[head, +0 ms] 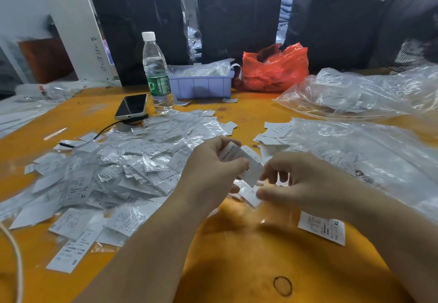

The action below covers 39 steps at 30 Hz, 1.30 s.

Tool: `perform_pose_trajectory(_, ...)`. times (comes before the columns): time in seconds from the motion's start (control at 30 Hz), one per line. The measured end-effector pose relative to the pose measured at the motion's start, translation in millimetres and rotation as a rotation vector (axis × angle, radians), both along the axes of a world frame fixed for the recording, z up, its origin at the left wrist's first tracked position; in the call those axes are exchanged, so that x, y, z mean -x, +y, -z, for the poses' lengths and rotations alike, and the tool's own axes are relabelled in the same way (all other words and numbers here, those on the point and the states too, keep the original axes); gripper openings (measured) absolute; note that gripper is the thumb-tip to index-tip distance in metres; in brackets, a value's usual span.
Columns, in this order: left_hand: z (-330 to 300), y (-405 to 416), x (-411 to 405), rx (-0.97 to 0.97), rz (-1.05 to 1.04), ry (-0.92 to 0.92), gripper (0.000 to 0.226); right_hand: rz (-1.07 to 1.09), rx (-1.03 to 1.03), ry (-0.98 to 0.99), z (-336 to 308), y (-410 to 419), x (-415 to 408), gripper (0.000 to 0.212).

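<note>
The left hand (213, 167) holds a white label (233, 153) above the orange table (248, 267), just in front of the person. Its thumb and curled fingers pinch the label's upper half, and the label slants down to the right. The right hand (305, 181) is at the label's lower end with its fingers bent toward it. They are blurred, so I cannot tell whether they grip the label or only touch it.

To the left lies a broad pile of bagged labels (113, 167), spreading almost to the left forearm. A single label marked XL (322, 228) lies flat under the right forearm. Farther back stand a water bottle (156, 72) and a phone (131, 106) side by side, with a blue tray (201, 85) and a red bag (275, 67) behind them. Large clear bags (355, 94) cover the right side of the table, with a small heap of loose labels (275, 132) at their edge.
</note>
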<state>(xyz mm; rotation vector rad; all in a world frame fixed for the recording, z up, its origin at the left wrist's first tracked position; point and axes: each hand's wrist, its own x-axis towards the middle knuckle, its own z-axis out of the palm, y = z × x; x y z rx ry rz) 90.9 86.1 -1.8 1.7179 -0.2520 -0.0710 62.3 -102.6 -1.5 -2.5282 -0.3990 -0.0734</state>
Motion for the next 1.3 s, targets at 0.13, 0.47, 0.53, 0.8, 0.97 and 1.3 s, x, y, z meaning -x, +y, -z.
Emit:
perform_pose_trajectory(0.13,-1,3,-2,0.033,-0.032,0.048,0.016,-0.064,0.220,0.131,2,1,0,0.038)
perform_pose_trajectory(0.47,0,2,-1,-0.009,-0.028,0.062,0.015,-0.040,-0.126,0.079,3,2,-2,0.011)
perform_pose_trajectory(0.53,0,1,-1,-0.014,-0.031,0.057,0.015,-0.043,-0.293,0.102,0,0,-3,0.014)
perform_pose_trajectory(0.8,-5,1,3,0.064,-0.042,0.016,0.020,-0.033,-0.721,0.253,-6,2,-6,0.047)
perform_pose_trajectory(0.97,-7,0,7,0.099,-0.042,-0.061,0.035,-0.038,-0.768,0.283,-6,7,-4,0.055)
perform_pose_trajectory(1.3,0,-6,8,-0.359,-0.107,-0.453,0.021,-0.038,-0.772,0.289,-6,14,-1,0.071)
